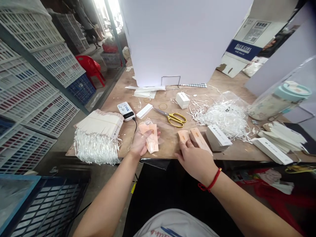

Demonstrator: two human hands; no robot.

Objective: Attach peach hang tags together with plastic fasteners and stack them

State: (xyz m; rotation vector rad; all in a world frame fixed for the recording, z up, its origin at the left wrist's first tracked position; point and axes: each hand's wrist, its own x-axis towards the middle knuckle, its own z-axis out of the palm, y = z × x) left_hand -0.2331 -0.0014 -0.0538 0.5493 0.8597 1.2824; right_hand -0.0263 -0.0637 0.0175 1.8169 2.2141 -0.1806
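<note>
Near the table's front edge, my left hand (pixel 141 141) is closed around a few orange printed cards (pixel 152 140), which seem to have clear plastic about them. My right hand (pixel 196 159), with a red cord at the wrist, rests its fingertips on a small stack of orange cards (pixel 183 135). Whether it grips them is hard to see, as the fingers are partly hidden. Just right of it lies a longer orange stack (pixel 199 140), and beyond that a block of white printed cards (pixel 218 137). Yellow-handled scissors (pixel 175 119) lie between and beyond my hands.
Bundled white tags with strings (pixel 98 131) sit at the left. A white device with a cable (pixel 126 111), a white strip stack (pixel 144 111) and a small white block (pixel 182 100) lie farther in. A heap of white strings (pixel 225 118) and a bottle (pixel 278 100) are right.
</note>
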